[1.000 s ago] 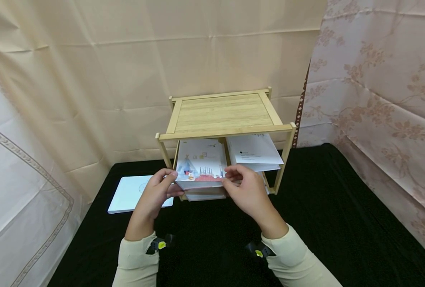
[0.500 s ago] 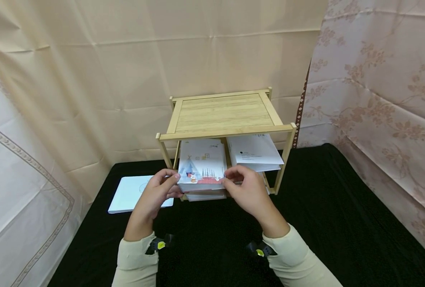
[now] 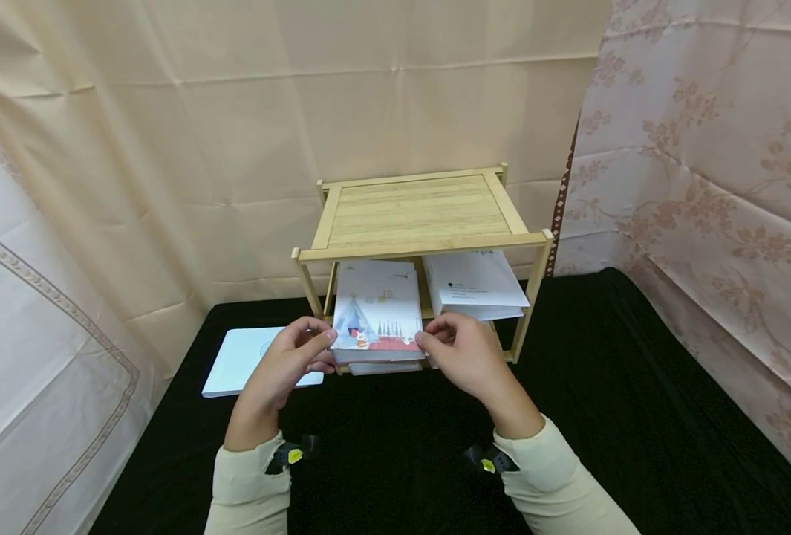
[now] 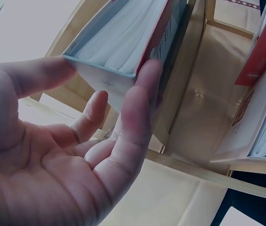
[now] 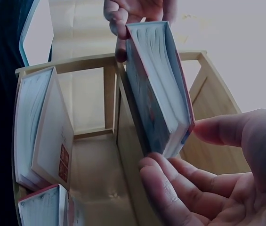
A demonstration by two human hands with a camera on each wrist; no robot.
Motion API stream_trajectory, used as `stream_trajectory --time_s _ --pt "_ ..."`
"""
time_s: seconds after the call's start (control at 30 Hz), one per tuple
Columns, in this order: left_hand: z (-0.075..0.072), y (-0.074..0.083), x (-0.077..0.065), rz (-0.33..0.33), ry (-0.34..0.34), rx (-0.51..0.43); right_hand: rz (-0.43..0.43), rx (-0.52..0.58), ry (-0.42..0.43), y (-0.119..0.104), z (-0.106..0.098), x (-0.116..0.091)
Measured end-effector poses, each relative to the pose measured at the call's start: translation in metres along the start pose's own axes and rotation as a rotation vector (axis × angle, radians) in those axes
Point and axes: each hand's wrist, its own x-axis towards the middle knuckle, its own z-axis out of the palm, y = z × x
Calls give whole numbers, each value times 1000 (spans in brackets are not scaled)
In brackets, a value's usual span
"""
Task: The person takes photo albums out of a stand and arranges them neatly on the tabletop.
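A thick photo album (image 3: pixel 376 305) with a tent and small animals on its white cover lies on the middle shelf of a small wooden rack (image 3: pixel 422 209), its front end sticking out. My left hand (image 3: pixel 287 362) pinches the near left corner between thumb and fingers. At the near right corner, the thumb and fingers of my right hand (image 3: pixel 465 357) grip the same album. In the left wrist view, the page block of the album (image 4: pixel 118 40) shows between hard covers. The right wrist view shows the album (image 5: pixel 158 84) between both hands.
A second white album (image 3: pixel 475 282) lies on the right of the same shelf, its front end raised. Beneath the held album, more white albums (image 3: pixel 385 367) show on the lower level. A pale blue flat item (image 3: pixel 238 364) lies on the black cloth (image 3: pixel 382 461) left of the rack.
The album has come slightly toward me and to the right, its near edge lower in the head view. Both hands keep hold of its corners and have shifted only a little.
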Motion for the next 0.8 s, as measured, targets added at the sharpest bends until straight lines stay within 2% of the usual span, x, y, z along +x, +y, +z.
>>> stream_trajectory --time_s 0.3,0.5,0.8 --pt "-4 -2 -2 -3 -27 34 41 203 -123 8 7 4" --pt "-7 -2 -4 -13 -47 88 114 324 -180 13 14 9" --pt "-7 -1 -6 -35 -101 111 159 384 -202 18 22 13"
